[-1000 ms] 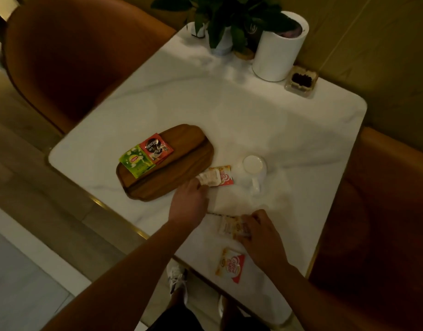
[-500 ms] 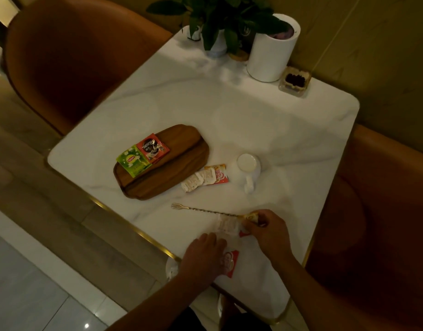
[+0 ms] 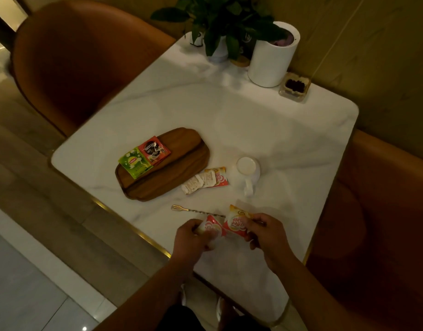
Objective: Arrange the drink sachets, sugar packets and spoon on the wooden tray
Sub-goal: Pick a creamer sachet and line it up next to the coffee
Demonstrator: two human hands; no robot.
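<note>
Both hands are raised just over the near edge of the marble table (image 3: 265,130), each gripping a red-and-yellow creamer sachet. The left hand (image 3: 193,237) pinches the left sachet (image 3: 211,226) between thumb and fingers, and the right hand (image 3: 269,235) clasps the right sachet (image 3: 236,222) the same way. The two packets meet edge to edge between the hands, probably so they can be squared up as a pair before going down together.

The wooden tray (image 3: 182,168) lies to the left of centre and already carries the green tea sachet (image 3: 134,163) and the red coffee sachet (image 3: 154,150), overlapping slightly at its far-left end, which leaves the right and near parts of the board free for the rest. Just right of the tray, on the bare marble, a small fan of pale sugar packets (image 3: 197,183) lies over a third creamer sachet (image 3: 219,177); they are touching one another but not on the tray. The slim gold spoon (image 3: 196,210) (its far tip looks forked, so it may be a stirrer) rests on the table between the tray and the hands, beside the white mug (image 3: 248,168).

Half a second earlier the left hand lay flat over a sachet near the table edge and the right pressed packets at the spoon's handle; now both sachets are lifted clear, while tray, sugar packets and spoon have not shifted.
</note>
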